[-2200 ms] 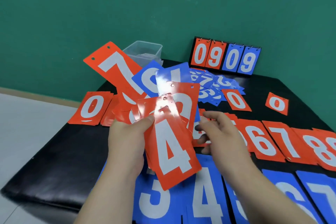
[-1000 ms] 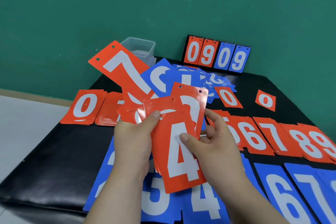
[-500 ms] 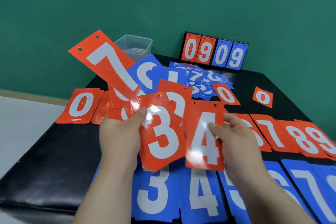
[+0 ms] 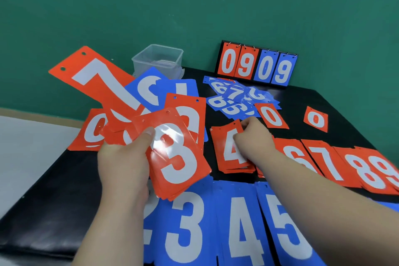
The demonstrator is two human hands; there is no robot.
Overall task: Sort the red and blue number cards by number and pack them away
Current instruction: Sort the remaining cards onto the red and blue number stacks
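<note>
Red 0 pile (image 4: 92, 129): flat at the far left of the black tabletop (image 4: 54, 190), partly hidden by the fan. Left hand (image 4: 123, 157): thumb pressed on top, fingers curled beneath, gripping a fan of cards (image 4: 149, 93), mostly red with 2 blue; a long red 7 (image 4: 101, 80) juts up and away to the left. Red 3 (image 4: 179, 155): topmost of the fan, long axis tilted from far-left to near-right, holes at the far end. Clear plastic box (image 4: 158, 60): behind the fan at the back edge, open. Red 4 pile (image 4: 228, 151): just right of the fan, long axis running away from the person. Right hand (image 4: 254, 136): on that pile, fingers bent and bunched, pinching the top card near its upper right corner. Judged next: the red 3, lying just left of the right hand's fingers, the nearer hand once it lets go; the strip of bare tabletop between fan and 4 pile looks the likely spot, though narrow. Loose blue heap (image 4: 233, 97) and flip scoreboard (image 4: 257, 67) reading 0909: behind. Red 6, 7, 8 and 9 piles (image 4: 323, 157): rightwards, edges overlapping. Blue row (image 4: 241, 222), 2 to 5: along the near edge.
</note>
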